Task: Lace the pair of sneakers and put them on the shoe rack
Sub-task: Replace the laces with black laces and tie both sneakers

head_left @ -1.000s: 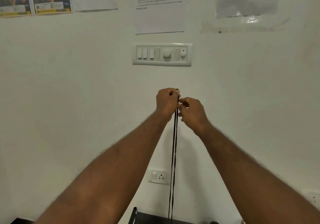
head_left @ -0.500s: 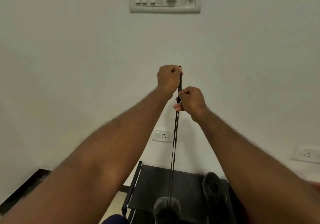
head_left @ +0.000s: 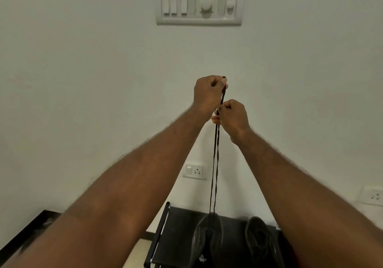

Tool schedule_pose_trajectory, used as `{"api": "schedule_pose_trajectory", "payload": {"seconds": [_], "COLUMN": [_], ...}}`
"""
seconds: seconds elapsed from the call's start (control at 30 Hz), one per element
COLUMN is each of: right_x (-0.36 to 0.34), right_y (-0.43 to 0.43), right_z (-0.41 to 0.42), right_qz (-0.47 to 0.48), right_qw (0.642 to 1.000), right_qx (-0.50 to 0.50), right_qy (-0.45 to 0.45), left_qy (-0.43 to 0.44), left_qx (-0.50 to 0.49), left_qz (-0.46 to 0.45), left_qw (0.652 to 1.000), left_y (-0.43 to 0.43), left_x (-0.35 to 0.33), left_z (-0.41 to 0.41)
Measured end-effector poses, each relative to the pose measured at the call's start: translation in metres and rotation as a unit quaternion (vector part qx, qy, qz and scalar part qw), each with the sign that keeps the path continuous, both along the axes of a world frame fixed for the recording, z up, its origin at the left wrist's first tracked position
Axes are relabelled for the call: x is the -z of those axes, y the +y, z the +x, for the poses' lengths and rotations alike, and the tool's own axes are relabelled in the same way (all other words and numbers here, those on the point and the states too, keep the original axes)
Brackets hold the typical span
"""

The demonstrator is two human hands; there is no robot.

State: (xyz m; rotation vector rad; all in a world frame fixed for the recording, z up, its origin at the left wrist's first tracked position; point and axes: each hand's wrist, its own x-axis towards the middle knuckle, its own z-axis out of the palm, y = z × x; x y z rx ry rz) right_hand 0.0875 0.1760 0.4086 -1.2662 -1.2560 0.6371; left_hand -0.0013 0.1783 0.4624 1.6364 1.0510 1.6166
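Fingers, left hand: curled into a fist, thumb and forefinger pinched together on the top ends of the black shoelace, raised in front of the wall.
Fingers, right hand: also curled shut, clamped on the same lace just below the left hand; the two hands are nearly touching, right one lower.
Shoelace: two dark strands hang almost straight down from the hands, close together and side by side, and meet the left sneaker at its upper end. Whether they pass through eyelets there cannot be told; that area is dark and blurred.
Floor strip: dark band along the wall's foot at lower left, with a paler patch of floor beside the rack.
Shoe rack: black, low against the wall, flat dark top shelf, tubular frame visible at its left edge.
Left sneaker: dark, on the rack's top shelf, directly under the lace.
Right sneaker: dark, on the same shelf, just beside the first, partly hidden by the right forearm.
Wall: plain off-white, matte.
Switch panel: white, high on the wall above the hands, several rockers and a round knob.
Socket, centre: white, low on the wall, between the forearms.
Socket, right: white, near the frame's right edge.
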Motion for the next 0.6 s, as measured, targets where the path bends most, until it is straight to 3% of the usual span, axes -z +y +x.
{"api": "schedule_pose_trajectory", "payload": {"seconds": [0.23, 0.33, 0.43, 0.47, 0.53, 0.6], "right_x": [0.09, 0.129, 0.146, 0.146, 0.145, 0.161], "right_y": [-0.03, -0.043, -0.049, -0.051, -0.059, -0.073], "right_z": [0.016, 0.035, 0.054, 0.061, 0.072, 0.076], "right_qz": [-0.086, -0.139, -0.16, -0.129, -0.047, -0.013], "right_qw": [0.996, 0.99, 0.982, 0.981, 0.97, 0.954], "right_qx": [-0.017, 0.021, 0.012, 0.012, 0.012, 0.007], "right_qy": [0.015, -0.002, 0.099, 0.146, 0.237, 0.3], "left_qy": [0.055, 0.049, 0.027, 0.046, 0.142, 0.194], "left_qx": [0.114, 0.108, 0.055, 0.002, -0.138, -0.189], "left_qz": [-0.131, -0.193, -0.258, -0.237, -0.093, 0.029], "left_qw": [0.983, 0.974, 0.964, 0.971, 0.976, 0.962], "left_y": [-0.017, -0.02, -0.014, -0.009, -0.004, -0.012], "left_x": [0.088, 0.115, 0.129, 0.133, 0.141, 0.158], "left_z": [-0.021, -0.035, -0.048, -0.054, -0.065, -0.072]}}
